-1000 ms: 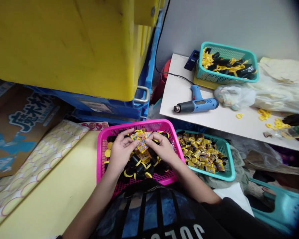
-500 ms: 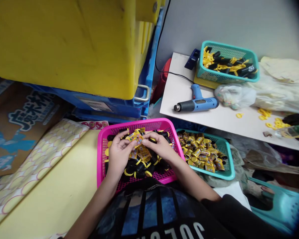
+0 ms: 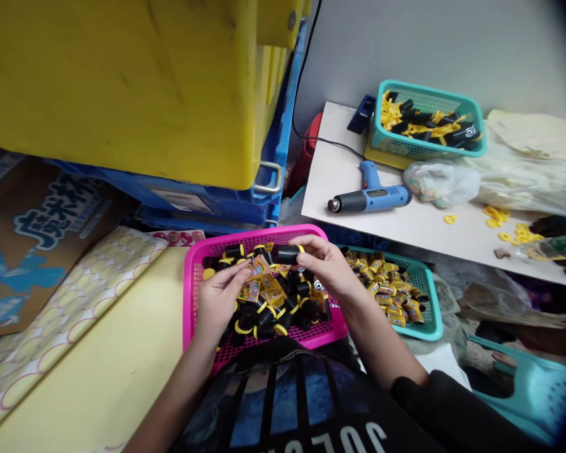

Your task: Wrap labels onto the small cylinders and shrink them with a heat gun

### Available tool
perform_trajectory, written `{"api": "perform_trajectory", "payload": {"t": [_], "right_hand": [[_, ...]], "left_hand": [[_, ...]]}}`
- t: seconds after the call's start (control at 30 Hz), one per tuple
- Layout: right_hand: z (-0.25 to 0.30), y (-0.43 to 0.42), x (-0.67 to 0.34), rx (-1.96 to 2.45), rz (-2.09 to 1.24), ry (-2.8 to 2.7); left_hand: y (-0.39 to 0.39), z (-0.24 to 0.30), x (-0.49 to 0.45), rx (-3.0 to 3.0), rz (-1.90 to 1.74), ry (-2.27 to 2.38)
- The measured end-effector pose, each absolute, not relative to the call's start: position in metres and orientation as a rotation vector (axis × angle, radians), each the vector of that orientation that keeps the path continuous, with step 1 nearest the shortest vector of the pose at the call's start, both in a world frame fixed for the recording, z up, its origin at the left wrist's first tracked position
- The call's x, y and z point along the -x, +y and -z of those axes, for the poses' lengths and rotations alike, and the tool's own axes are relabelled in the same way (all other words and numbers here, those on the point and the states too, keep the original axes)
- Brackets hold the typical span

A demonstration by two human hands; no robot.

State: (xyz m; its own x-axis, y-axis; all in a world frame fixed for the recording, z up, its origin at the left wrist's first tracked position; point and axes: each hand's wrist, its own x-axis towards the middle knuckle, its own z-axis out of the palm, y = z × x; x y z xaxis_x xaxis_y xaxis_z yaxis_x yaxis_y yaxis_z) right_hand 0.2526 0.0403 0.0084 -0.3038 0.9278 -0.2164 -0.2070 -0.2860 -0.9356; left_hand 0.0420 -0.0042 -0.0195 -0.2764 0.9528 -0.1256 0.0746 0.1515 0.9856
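Note:
My left hand [image 3: 218, 301] pinches a yellow printed sleeve label [image 3: 258, 267] between thumb and fingers. In my right hand [image 3: 329, 267] is a small black canister [image 3: 285, 254] with a yellow rim, held on its side by its yellow end. Canister and label are close together over a pink basket [image 3: 187, 314]. Heaped in that basket are several more black canisters with yellow ends [image 3: 265, 316]. Other printed labels [image 3: 272, 293] lie on top of the heap, just below my hands.
Right of the pink basket, a teal basket [image 3: 434, 314] holds several label-wrapped canisters [image 3: 396, 296]. A blue heat gun [image 3: 372, 199], a second teal basket [image 3: 429, 150] and loose yellow rings [image 3: 495, 216] are on the white table [image 3: 332, 170]. Stacked yellow [image 3: 122, 88] and blue crates [image 3: 226, 204] stand ahead.
Both hands were together at a label; now they are apart. My right hand has moved up and right and holds a black canister. My left hand keeps a label, slightly lower.

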Motion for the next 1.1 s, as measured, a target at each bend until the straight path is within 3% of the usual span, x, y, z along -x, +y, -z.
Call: {"api": "perform_trajectory", "payload": {"t": [0.43,0.67,0.93,1.1], "right_hand": [[0.002,0.04,-0.249,1.032,-1.741,-1.215],[0.01,0.027,-0.233,1.074,-1.567,-1.37],[0.02,0.008,-0.208,0.772,-2.156,-0.748],[0.027,0.007,-0.203,0.746,-2.122,-0.717]], "left_hand": [[-0.006,0.015,-0.042,-1.226,-1.201,1.432],[-0.007,0.009,-0.047,-0.955,-1.042,1.257],[-0.011,0.008,-0.059,-1.008,-1.128,1.21],[-0.011,0.007,-0.06,-1.008,-1.159,1.175]]}}
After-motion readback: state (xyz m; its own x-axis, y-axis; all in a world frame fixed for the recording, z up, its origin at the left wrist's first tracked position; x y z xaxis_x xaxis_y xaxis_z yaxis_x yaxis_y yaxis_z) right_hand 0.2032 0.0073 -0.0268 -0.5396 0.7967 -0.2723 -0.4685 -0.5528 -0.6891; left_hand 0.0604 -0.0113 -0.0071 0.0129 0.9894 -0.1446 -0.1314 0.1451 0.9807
